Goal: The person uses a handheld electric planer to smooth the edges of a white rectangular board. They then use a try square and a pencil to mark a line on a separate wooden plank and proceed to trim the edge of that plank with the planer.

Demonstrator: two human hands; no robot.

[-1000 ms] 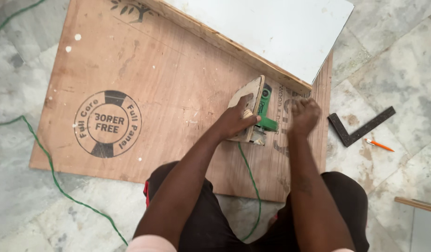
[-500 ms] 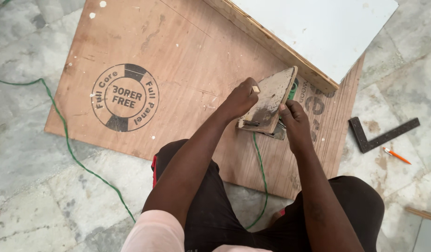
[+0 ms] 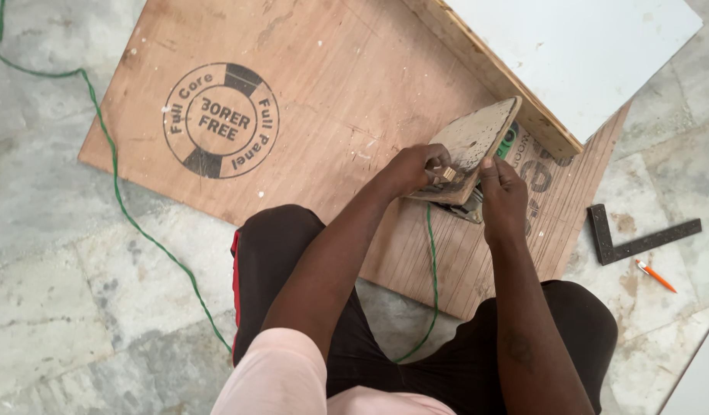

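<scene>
Obs., head view, person seated on the marble floor (image 3: 54,323), legs apart, working over a large plywood sheet (image 3: 331,100) that lies flat on it.

Left hand (image 3: 416,167): clenched on the near left edge of a power tool (image 3: 473,157), fingers wrapped around its base plate. The tool is tipped up on edge, so the flat, dust-speckled underside of the plate faces the camera. Green housing shows just behind the plate's right edge.

Right hand (image 3: 502,196): grasping the tool's lower right side, thumb up against the plate's edge, fingers curled under; what the fingertips touch is hidden.

Tool location: held over the near right part of the plywood sheet, just below the raw edge of a white laminated board (image 3: 577,54) that lies on the sheet's far right corner. Cannot tell whether the tool rests on the plywood or is lifted clear.

Green cable (image 3: 431,269) runs from under the tool towards the person, passing between the knees. A second run of green cable (image 3: 112,177) trails over the floor along the sheet's left edge.

Sheet carries a round black stamp (image 3: 220,121) on its left half.

Right of the sheet, on the floor: a dark try square (image 3: 639,244), and just beside its corner an orange pen (image 3: 655,275)
</scene>
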